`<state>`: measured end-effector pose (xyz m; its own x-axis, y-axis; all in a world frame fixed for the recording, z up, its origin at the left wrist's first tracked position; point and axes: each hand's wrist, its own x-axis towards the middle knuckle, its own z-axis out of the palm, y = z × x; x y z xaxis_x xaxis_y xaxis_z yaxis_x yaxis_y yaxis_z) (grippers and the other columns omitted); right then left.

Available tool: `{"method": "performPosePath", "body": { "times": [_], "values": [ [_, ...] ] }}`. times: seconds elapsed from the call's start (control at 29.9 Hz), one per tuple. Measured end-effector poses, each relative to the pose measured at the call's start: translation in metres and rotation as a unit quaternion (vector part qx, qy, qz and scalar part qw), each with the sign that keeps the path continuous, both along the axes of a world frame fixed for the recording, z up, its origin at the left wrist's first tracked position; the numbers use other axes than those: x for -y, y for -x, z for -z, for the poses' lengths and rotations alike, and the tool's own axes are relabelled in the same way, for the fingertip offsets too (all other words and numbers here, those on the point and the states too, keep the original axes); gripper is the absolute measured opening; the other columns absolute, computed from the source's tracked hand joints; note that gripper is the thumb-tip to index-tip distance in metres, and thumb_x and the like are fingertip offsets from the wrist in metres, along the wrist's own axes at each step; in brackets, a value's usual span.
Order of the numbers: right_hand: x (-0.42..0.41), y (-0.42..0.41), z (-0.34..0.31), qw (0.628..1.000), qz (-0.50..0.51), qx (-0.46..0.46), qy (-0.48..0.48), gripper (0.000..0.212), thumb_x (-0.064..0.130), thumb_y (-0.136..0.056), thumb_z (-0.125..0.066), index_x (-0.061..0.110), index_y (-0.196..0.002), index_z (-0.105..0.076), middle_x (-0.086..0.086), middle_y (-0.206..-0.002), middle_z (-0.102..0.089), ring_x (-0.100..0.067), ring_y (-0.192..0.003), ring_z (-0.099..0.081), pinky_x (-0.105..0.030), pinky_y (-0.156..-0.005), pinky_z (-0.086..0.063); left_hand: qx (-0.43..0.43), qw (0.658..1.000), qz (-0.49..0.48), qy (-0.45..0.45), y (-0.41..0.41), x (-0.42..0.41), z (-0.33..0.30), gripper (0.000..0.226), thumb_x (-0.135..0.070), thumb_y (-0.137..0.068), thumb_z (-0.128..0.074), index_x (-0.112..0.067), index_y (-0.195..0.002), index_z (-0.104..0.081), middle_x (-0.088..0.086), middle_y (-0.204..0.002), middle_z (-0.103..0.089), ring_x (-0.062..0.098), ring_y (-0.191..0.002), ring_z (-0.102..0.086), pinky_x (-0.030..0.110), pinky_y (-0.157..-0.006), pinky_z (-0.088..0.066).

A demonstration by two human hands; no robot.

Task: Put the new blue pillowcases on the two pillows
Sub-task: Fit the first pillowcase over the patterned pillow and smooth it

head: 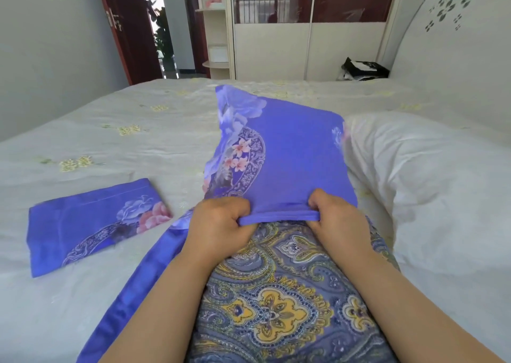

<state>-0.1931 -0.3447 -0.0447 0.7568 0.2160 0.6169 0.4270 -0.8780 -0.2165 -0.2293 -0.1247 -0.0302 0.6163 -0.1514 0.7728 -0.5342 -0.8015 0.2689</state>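
Both hands gripped the open hem of one blue case (279,152), left hand (218,224) and right hand (336,221) curled tight on it, pulling it over a paisley pillow (279,302). Far end looked filled beyond the grip; near part below the hands uncovered. Roughly half done on pillow one. Second case (91,224) lay folded left of the grip, untouched. White pillow (431,185) right of the grip, bare. Nothing seemed to block the pull.

Blue pillowcase (287,155) with pink flowers; folded pillowcase (94,224) on the left alike; near pillow (276,302) blue-yellow paisley; right pillow (431,185) white.
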Motion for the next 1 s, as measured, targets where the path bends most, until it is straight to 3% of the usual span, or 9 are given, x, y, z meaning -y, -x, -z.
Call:
{"method": "performPosePath", "body": {
  "times": [0.1, 0.27, 0.33, 0.43, 0.5, 0.6, 0.77, 0.87, 1.0],
  "values": [
    [0.012, -0.006, -0.010, 0.993, 0.065, -0.034, -0.090, 0.012, 0.011, -0.075, -0.057, 0.016, -0.078, -0.047, -0.003, -0.069, -0.050, -0.029, -0.063, -0.048, -0.032, -0.053, -0.032, 0.008, 1.000, -0.010, -0.003, 0.004, 0.000, 0.003, 0.018, -0.023, -0.071, -0.050, -0.018, -0.063, -0.035, -0.002, -0.049, -0.037, 0.016, -0.047, -0.032, 0.026, -0.040, -0.030],
    [0.055, -0.030, -0.002, 0.945, 0.215, -0.205, -0.134, 0.009, 0.011, -0.079, -0.049, 0.018, -0.086, -0.048, -0.007, -0.088, -0.054, -0.031, -0.085, -0.055, -0.033, -0.069, -0.039, 0.012, 1.000, -0.021, -0.014, 0.002, -0.002, 0.006, 0.017, -0.013, -0.066, -0.042, -0.024, -0.070, -0.029, -0.001, -0.065, -0.037, 0.018, -0.058, -0.030, 0.035, -0.041, -0.035],
    [0.067, -0.038, 0.008, 0.925, 0.216, -0.271, -0.153, 0.001, 0.016, -0.082, -0.049, 0.016, -0.082, -0.049, -0.007, -0.085, -0.051, -0.029, -0.082, -0.052, -0.033, -0.071, -0.038, 0.002, 1.000, -0.014, -0.020, 0.001, -0.001, 0.008, 0.018, -0.010, -0.064, -0.037, -0.024, -0.070, -0.027, -0.002, -0.073, -0.032, 0.020, -0.060, -0.028, 0.037, -0.042, -0.034],
    [0.080, -0.049, 0.015, 0.897, 0.188, -0.362, -0.173, 0.021, 0.018, -0.085, -0.055, 0.013, -0.066, -0.050, -0.013, -0.083, -0.053, -0.029, -0.082, -0.055, -0.031, -0.070, -0.039, -0.017, 1.000, -0.016, -0.005, 0.000, 0.000, 0.007, 0.024, -0.005, -0.062, -0.034, -0.026, -0.072, -0.027, -0.003, -0.077, -0.030, 0.019, -0.062, -0.028, 0.035, -0.048, -0.030],
    [0.084, -0.048, 0.017, 0.892, 0.188, -0.386, -0.141, 0.017, 0.016, -0.087, -0.056, 0.006, -0.073, -0.059, -0.016, -0.087, -0.060, -0.031, -0.086, -0.058, -0.029, -0.069, -0.038, -0.031, 0.999, -0.032, 0.018, 0.001, -0.001, 0.008, 0.031, -0.001, -0.060, -0.039, -0.027, -0.076, -0.032, -0.005, -0.080, -0.034, 0.018, -0.065, -0.033, 0.032, -0.053, -0.030],
    [0.073, -0.031, 0.008, 0.938, 0.220, -0.247, -0.104, 0.016, 0.019, -0.089, -0.050, 0.011, -0.093, -0.064, -0.021, -0.097, -0.065, -0.037, -0.089, -0.060, -0.034, -0.067, -0.039, -0.054, 0.993, -0.060, 0.091, 0.002, -0.006, 0.011, 0.042, 0.004, -0.066, -0.045, -0.026, -0.095, -0.048, -0.007, -0.083, -0.046, 0.017, -0.075, -0.046, 0.029, -0.061, -0.034],
    [0.057, -0.008, -0.008, 0.977, 0.184, 0.019, -0.106, 0.022, 0.014, -0.092, -0.052, 0.014, -0.109, -0.066, -0.020, -0.091, -0.061, -0.039, -0.090, -0.057, -0.036, -0.062, -0.042, -0.092, 0.970, -0.094, 0.205, 0.003, -0.012, 0.009, 0.029, 0.000, -0.080, -0.060, -0.018, -0.103, -0.063, -0.009, -0.058, -0.041, 0.004, -0.056, -0.042, 0.011, -0.052, -0.031],
    [0.057, -0.003, -0.004, 0.981, 0.084, 0.042, -0.171, 0.021, 0.018, -0.091, -0.051, 0.009, -0.100, -0.068, -0.013, -0.094, -0.056, -0.032, -0.093, -0.054, -0.030, -0.070, -0.039, -0.057, 0.981, -0.086, 0.164, 0.004, -0.010, 0.011, 0.019, -0.012, -0.081, -0.058, -0.013, -0.097, -0.070, -0.007, -0.075, -0.049, 0.005, -0.064, -0.042, 0.025, -0.060, -0.039],
    [0.042, 0.004, -0.008, 0.989, -0.008, -0.017, -0.149, 0.027, 0.032, -0.095, -0.044, 0.011, -0.091, -0.061, 0.002, -0.086, -0.054, -0.020, -0.080, -0.052, -0.030, -0.068, -0.036, -0.013, 0.989, -0.091, 0.112, 0.002, -0.003, 0.008, 0.019, -0.028, -0.082, -0.051, -0.011, -0.077, -0.056, -0.006, -0.075, -0.044, 0.013, -0.073, -0.038, 0.025, -0.062, -0.029]
  ]
}}
